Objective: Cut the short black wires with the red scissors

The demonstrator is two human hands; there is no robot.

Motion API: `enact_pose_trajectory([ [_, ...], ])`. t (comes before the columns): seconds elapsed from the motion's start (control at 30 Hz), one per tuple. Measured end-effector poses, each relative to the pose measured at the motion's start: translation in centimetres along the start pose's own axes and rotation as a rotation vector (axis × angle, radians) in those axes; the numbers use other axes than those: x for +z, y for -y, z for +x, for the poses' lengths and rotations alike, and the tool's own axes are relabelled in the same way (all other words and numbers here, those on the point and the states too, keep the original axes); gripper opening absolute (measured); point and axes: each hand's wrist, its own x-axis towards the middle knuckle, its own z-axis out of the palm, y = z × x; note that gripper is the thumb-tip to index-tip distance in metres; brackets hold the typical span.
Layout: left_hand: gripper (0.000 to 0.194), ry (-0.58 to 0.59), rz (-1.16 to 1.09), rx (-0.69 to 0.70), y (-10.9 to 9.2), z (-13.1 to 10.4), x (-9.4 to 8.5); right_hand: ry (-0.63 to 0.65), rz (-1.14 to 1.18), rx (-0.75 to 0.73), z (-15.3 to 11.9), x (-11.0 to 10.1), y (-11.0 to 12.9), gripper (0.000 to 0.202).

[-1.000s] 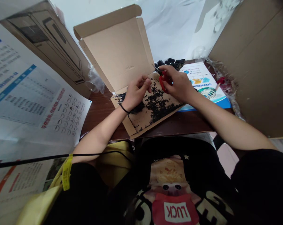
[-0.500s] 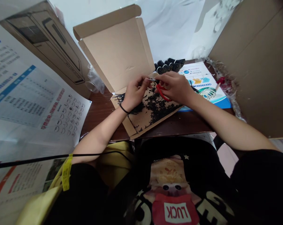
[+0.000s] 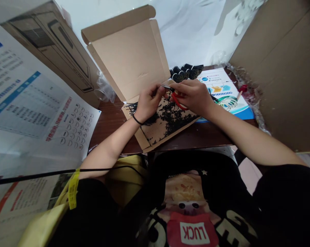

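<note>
Above an open cardboard box [image 3: 155,133], my right hand [image 3: 196,95] is closed on red-handled scissors [image 3: 179,101], whose blades point left. My left hand [image 3: 148,103] is pinched at the tip of the blades, and what its fingers hold is too small to make out. Many small black bits [image 3: 173,116] are scattered over the box bottom. Beside my left wrist, black wires with bare silvery ends [image 3: 131,108] lie at the box's left side.
Behind my right hand lie tied bundles of black wires [image 3: 180,74]. A printed sheet [image 3: 222,82] with a pale coil [image 3: 228,103] is at right. The raised box lid [image 3: 129,58] stands behind. Large cardboard [image 3: 281,75] walls the right; a printed poster [image 3: 39,99] hangs left.
Both hands stay nearly in place at the scissor blades. The scissors and right fingers have shifted very slightly.
</note>
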Motion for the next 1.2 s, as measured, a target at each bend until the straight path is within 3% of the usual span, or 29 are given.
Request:
enact_pose_trajectory([
  [0.4, 0.038, 0.007, 0.011, -0.001, -0.15, -0.1, -0.17, 0.01, -0.042, 0.009, 0.09, -0.59, 0.32, 0.028],
  [0.67, 0.041, 0.021, 0.013, 0.013, -0.3, -0.02, 0.03, -0.036, -0.028, 0.105, -0.24, -0.26, 0.42, 0.029],
  [1.2, 0.04, -0.006, 0.135, 0.085, 0.21, 0.11, -0.36, -0.069, -0.064, -0.03, -0.25, 0.26, 0.02, 0.032],
])
